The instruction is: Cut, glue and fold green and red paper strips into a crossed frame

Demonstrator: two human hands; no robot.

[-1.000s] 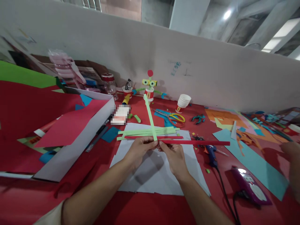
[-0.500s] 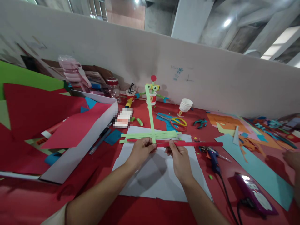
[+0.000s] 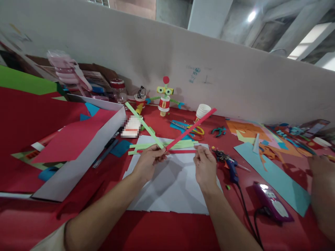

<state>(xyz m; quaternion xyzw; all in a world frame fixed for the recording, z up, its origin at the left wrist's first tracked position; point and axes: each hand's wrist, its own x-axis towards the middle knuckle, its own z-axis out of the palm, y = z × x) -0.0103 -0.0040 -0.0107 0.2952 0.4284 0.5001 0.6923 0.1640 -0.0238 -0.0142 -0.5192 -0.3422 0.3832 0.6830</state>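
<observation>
My left hand [image 3: 149, 161] pinches a pale green paper strip [image 3: 145, 126] and a red paper strip [image 3: 191, 129] where their ends meet. The two strips fan out in a V, green leaning up to the left and red up to the right. Off to the right, my right hand [image 3: 205, 162] is apart from the held strips, its fingers curled together; whether anything small is in them I cannot make out. Behind the hands, several pale green strips [image 3: 180, 143] and another red strip [image 3: 181, 151] lie across white sheets [image 3: 170, 188].
A white box [image 3: 86, 157] of coloured paper stands left. Scissors [image 3: 196, 130], pliers [image 3: 218, 131], stacked cups [image 3: 202, 111] and a paper-cup figure [image 3: 164, 104] are at the back. A glue gun [image 3: 232, 169] and purple device [image 3: 273, 202] lie right, near another person's arm [image 3: 323, 191].
My right hand has let go of the red strip and moved right. The red strip has swung from level to slanting upward, and the green one now leans further left.
</observation>
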